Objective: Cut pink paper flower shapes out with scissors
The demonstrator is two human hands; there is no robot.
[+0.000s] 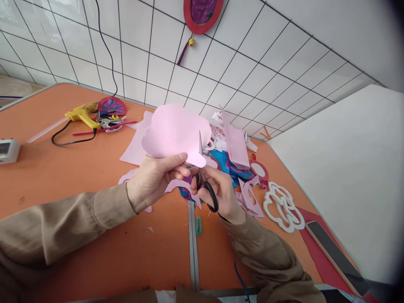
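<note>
No text, brand or number can be read with certainty; fine dark print is noted on a small white label (217, 117), too small to be deciphered; red lettering is noted on a crumpled whitish wrapper (218, 133), just below the label in the head view; its words cannot be made out

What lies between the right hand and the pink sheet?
Scissors; the head view shows their black handles in the right hand and a blade over the pink sheet.

There are two sleeves (75, 219), one pair of scissors (213, 196), one glue gun (82, 115), one phone (336, 256).
</note>
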